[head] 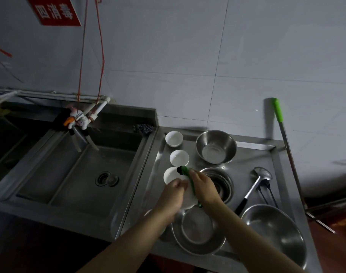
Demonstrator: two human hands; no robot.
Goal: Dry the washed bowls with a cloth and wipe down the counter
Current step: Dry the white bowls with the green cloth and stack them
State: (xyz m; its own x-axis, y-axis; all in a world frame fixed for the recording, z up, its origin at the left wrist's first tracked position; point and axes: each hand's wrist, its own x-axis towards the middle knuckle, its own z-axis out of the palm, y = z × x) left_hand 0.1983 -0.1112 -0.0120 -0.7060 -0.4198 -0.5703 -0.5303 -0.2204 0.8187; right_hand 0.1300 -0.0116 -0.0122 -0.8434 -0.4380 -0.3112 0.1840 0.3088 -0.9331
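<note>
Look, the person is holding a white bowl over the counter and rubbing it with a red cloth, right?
Not quite. The cloth is green, not red, as the head view shows. The left hand holds the white bowl over the counter while the right hand rubs it with that cloth.

Counter packed w/ steel bowls, ladle; open room only over sink.

Both bare forearms reach forward side by side; the left hand and right hand meet, fingers curled in grips.
</note>
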